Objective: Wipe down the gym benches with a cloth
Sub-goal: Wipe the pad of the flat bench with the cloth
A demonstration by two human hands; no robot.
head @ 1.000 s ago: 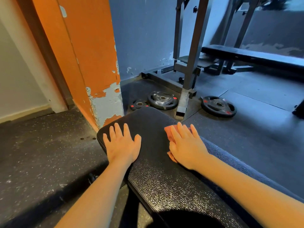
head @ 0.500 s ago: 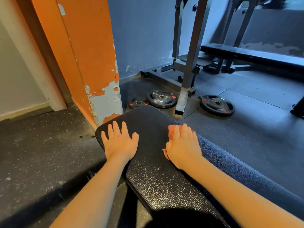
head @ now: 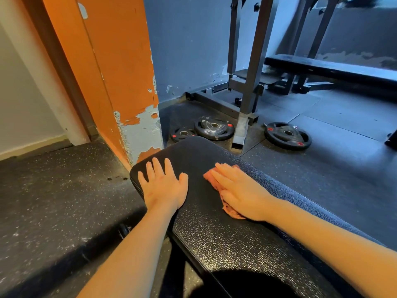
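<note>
A black padded gym bench point(head: 217, 237) runs from the bottom right up to its rounded far end near the orange pillar. My left hand point(head: 164, 183) lies flat with straight fingers on the bench's left edge. My right hand point(head: 240, 191) presses flat on a pink cloth point(head: 231, 210) spread on the bench top. Most of the cloth is hidden under the palm, with edges showing at the fingertips and by the wrist. A second black bench point(head: 335, 68) stands at the back right.
An orange pillar point(head: 120, 82) with peeling paint stands just beyond the bench's end. Three black weight plates point(head: 213, 127) lie on the floor around a grey metal rack point(head: 247, 82). Speckled rubber flooring point(head: 53, 201) lies to the left, dark mats to the right.
My right hand has slid the cloth a little nearer and turned so the fingers point up-left. My left hand stays flat in the same spot on the bench.
</note>
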